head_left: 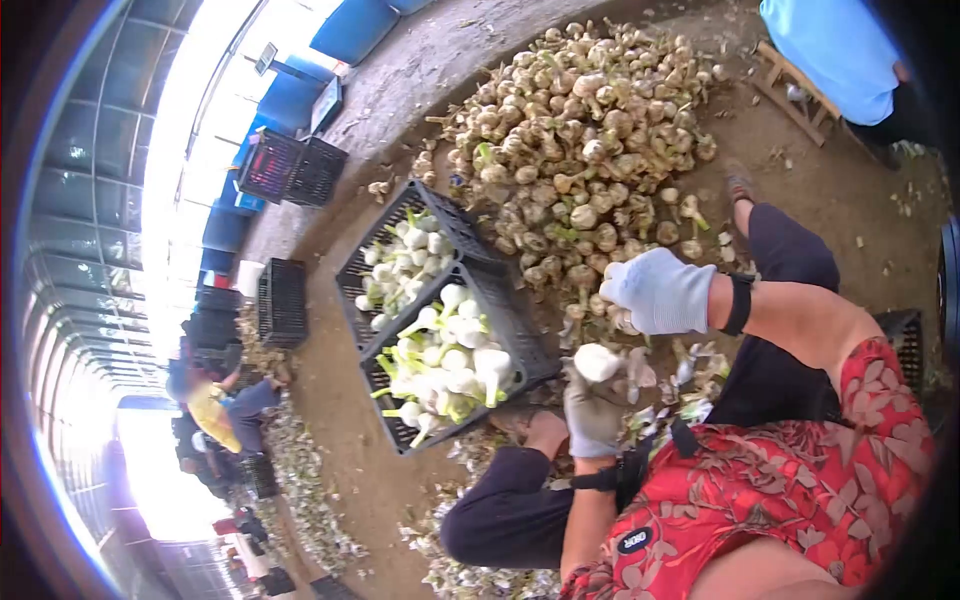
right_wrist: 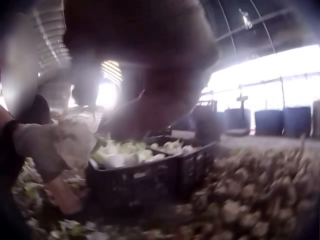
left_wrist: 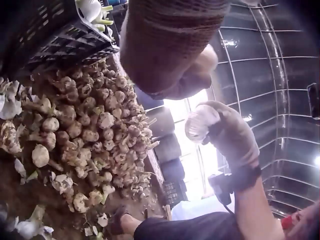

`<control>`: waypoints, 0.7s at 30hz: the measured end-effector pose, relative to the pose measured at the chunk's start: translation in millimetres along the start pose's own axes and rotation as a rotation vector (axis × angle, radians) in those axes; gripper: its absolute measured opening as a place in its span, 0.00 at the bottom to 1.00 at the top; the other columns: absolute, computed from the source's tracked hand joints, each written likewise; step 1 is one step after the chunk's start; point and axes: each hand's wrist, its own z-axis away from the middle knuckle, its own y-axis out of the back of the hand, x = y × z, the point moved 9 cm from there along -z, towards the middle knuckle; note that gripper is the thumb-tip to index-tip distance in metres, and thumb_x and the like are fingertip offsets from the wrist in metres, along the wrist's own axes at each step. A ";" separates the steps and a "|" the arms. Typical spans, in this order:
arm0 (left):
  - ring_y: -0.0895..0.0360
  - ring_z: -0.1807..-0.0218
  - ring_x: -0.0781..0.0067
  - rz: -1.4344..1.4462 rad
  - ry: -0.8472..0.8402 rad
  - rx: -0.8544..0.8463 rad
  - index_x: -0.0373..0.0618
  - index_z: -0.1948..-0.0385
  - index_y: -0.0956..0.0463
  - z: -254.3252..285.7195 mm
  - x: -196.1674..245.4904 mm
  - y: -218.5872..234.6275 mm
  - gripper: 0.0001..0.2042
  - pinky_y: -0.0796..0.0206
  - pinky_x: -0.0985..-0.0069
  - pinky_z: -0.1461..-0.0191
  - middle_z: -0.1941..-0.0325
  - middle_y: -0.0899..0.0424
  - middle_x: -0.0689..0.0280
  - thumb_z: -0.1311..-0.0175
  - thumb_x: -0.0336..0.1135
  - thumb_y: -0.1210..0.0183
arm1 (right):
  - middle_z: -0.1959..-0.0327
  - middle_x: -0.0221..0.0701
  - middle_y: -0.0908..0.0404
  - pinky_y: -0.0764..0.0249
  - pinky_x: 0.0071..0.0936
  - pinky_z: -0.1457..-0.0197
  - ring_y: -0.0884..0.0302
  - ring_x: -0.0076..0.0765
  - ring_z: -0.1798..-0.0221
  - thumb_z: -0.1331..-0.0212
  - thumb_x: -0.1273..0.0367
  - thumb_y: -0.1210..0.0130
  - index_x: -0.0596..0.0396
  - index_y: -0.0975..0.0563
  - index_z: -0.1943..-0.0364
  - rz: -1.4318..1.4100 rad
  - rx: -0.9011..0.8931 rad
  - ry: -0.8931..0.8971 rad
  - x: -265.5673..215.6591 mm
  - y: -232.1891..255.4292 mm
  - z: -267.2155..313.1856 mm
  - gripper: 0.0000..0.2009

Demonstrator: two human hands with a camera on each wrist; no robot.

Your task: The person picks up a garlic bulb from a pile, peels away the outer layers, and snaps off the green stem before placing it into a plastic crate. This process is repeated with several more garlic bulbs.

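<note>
Both hands wear pale work gloves. My left hand (head_left: 592, 412) grips a clean white garlic bulb (head_left: 597, 362), seen in the head view in front of my lap. In the left wrist view that bulb (left_wrist: 206, 59) shows beyond the gloved fingers. Just beyond it my right hand (head_left: 660, 290), fingers curled, holds another garlic bulb (left_wrist: 201, 123) with papery, streaked skin. In the right wrist view, blurred, my right hand (right_wrist: 145, 55) fills the top and my left hand (right_wrist: 42, 147) is at the left.
Two black crates (head_left: 545, 366) of white, green-stemmed garlic stand ahead of my knees. Behind my right hand spreads a large heap of unpeeled garlic (head_left: 590, 130). Skins (head_left: 690, 375) litter the floor near my lap. Another person (head_left: 840, 55) is beside a wooden stool (head_left: 790, 95); someone in yellow (head_left: 220, 415) is farther off.
</note>
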 end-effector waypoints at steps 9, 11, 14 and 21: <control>0.21 0.52 0.57 -0.348 -0.022 -0.013 0.43 0.68 0.28 -56.0 56.6 -27.7 0.09 0.23 0.58 0.48 0.56 0.19 0.54 0.32 0.36 0.52 | 0.65 0.39 0.19 0.25 0.37 0.58 0.20 0.47 0.61 0.48 0.67 0.39 0.55 0.20 0.65 -0.466 0.579 -0.100 42.4 83.9 -12.6 0.09; 0.22 0.49 0.59 -0.042 -0.233 -0.034 0.38 0.55 0.27 -77.4 137.1 -41.2 0.20 0.29 0.62 0.41 0.55 0.18 0.56 0.35 0.49 0.47 | 0.65 0.39 0.19 0.25 0.38 0.57 0.20 0.48 0.60 0.48 0.66 0.39 0.55 0.20 0.64 -0.464 0.608 -0.095 45.8 83.2 -12.3 0.10; 0.21 0.48 0.60 -0.122 -0.444 0.028 0.36 0.50 0.26 -91.8 213.3 -66.3 0.25 0.29 0.66 0.40 0.52 0.18 0.55 0.35 0.52 0.45 | 0.67 0.45 0.19 0.25 0.43 0.57 0.19 0.51 0.62 0.47 0.62 0.40 0.58 0.20 0.66 -0.475 0.622 -0.160 55.2 87.8 -3.1 0.13; 0.29 0.77 0.79 -1.229 -0.314 0.521 0.42 0.68 0.23 -99.9 93.2 19.8 0.05 0.35 0.81 0.76 0.76 0.25 0.67 0.46 0.27 0.45 | 0.75 0.40 0.19 0.25 0.39 0.58 0.18 0.47 0.64 0.46 0.64 0.42 0.56 0.19 0.68 -0.634 0.637 -0.188 76.1 100.0 -7.5 0.10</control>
